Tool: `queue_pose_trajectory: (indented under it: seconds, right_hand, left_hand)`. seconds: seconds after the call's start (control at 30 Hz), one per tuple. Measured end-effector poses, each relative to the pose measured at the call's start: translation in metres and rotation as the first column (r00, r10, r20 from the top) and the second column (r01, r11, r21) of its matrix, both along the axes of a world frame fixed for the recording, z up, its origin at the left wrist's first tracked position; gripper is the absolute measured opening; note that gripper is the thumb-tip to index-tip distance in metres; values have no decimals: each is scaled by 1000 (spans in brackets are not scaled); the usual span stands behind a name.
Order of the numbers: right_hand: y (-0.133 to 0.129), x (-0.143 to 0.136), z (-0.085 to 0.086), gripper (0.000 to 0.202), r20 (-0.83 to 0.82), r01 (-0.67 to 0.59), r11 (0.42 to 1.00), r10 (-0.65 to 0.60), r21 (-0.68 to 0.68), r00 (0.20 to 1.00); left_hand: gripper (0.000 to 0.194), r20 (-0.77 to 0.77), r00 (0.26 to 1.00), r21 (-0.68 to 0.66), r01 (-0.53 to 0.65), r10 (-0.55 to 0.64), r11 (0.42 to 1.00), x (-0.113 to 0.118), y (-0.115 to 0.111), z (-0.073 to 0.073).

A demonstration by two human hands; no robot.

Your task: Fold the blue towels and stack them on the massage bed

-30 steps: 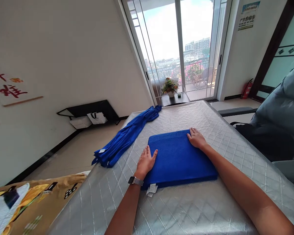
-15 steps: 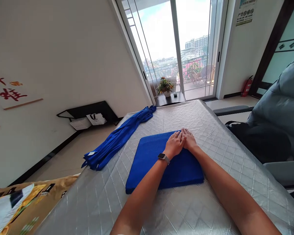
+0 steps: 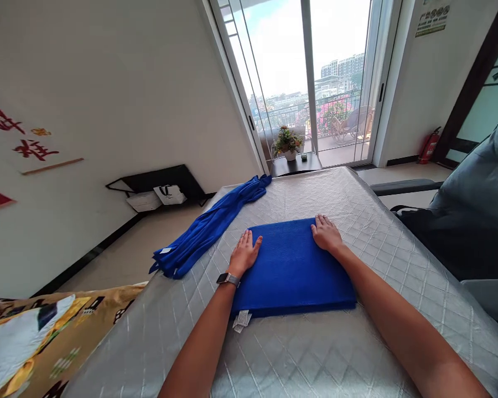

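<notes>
A flat, neatly folded blue cloth point(image 3: 295, 271) lies on the silver quilted cover point(image 3: 290, 354) in front of me. On its far left corner rests my left hand point(image 3: 244, 254), fingers stretched out and thumb apart; a watch is on that wrist. My right hand point(image 3: 326, 232) lies flat at the far right corner, fingers extended. Neither hand grips anything. A white label point(image 3: 242, 320) sticks out from the near left corner of the folded cloth. Farther left, a second blue cloth point(image 3: 211, 224) lies gathered in a long loose strip along the cover's edge.
Beyond the cover's far edge stands a small dark table point(image 3: 296, 165) with a potted plant point(image 3: 288, 142). A grey armchair point(image 3: 481, 182) with a black bag point(image 3: 448, 243) is on the right. Patterned bedding point(image 3: 78, 331) lies at lower left. White bags point(image 3: 170, 194) sit by the wall.
My hands were together at the far right of the folded cloth. The left has moved left to the opposite corner, the right has stayed near its corner. The label has come into view.
</notes>
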State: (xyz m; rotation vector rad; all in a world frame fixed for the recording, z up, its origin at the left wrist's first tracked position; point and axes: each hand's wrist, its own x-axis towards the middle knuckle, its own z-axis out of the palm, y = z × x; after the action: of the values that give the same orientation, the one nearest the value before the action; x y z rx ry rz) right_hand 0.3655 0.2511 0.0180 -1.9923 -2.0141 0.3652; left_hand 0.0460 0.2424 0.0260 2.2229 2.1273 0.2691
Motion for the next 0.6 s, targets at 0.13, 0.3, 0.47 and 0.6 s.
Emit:
queue_pose_trajectory:
  seconds: [0.13, 0.3, 0.47, 0.6]
  right_hand:
    - [3, 2, -5, 69, 16, 3, 1000, -3, 10, 1000]
    - [4, 5, -9, 69, 55, -2, 1000, 1, 15, 999]
    - [5, 8, -9, 68, 79, -22, 999, 19, 37, 997]
    - [0, 7, -6, 67, 123, -30, 999, 28, 15, 992]
  left_hand:
    - [82, 99, 995, -18, -32, 34, 999, -17, -9, -5]
    - [85, 147, 988, -31, -39, 43, 999, -14, -12, -4]
    - [83, 151, 987, -23, -52, 55, 998, -10, -15, -1]
    - [83, 163, 984, -29, -60, 64, 998, -8, -17, 2]
